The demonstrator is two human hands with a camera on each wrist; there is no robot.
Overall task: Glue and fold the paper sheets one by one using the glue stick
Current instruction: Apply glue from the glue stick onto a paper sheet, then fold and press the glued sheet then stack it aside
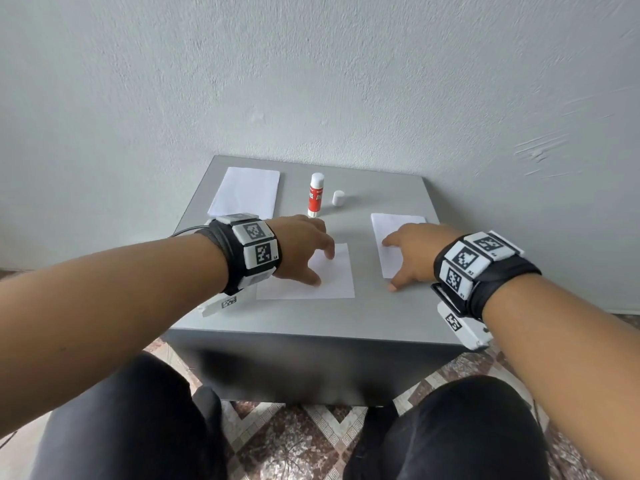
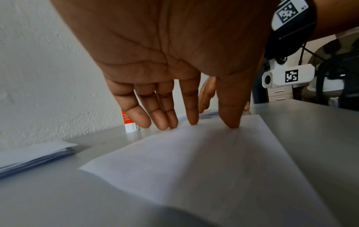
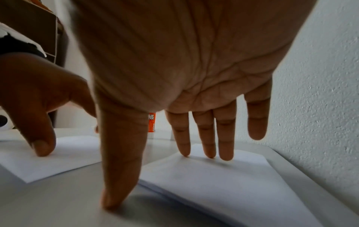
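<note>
Grey worktop (image 1: 304, 327) against a pale wall (image 1: 311, 81)
Rough plaster, soft even light — patterned tile floor (image 1: 304, 441) below, brown and cream.

table (image 1: 311, 327): stack (image 1: 245, 192) back-left | glue (image 1: 316, 195) behind sheet (image 1: 332, 278), cap (image 1: 338, 198) just right | pile (image 1: 391, 237) right of sheet

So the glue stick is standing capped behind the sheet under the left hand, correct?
Not quite: the glue stick stands uncapped, its white cap on the table beside it, as the head view shows. It does stand behind the sheet under the left hand.
</note>
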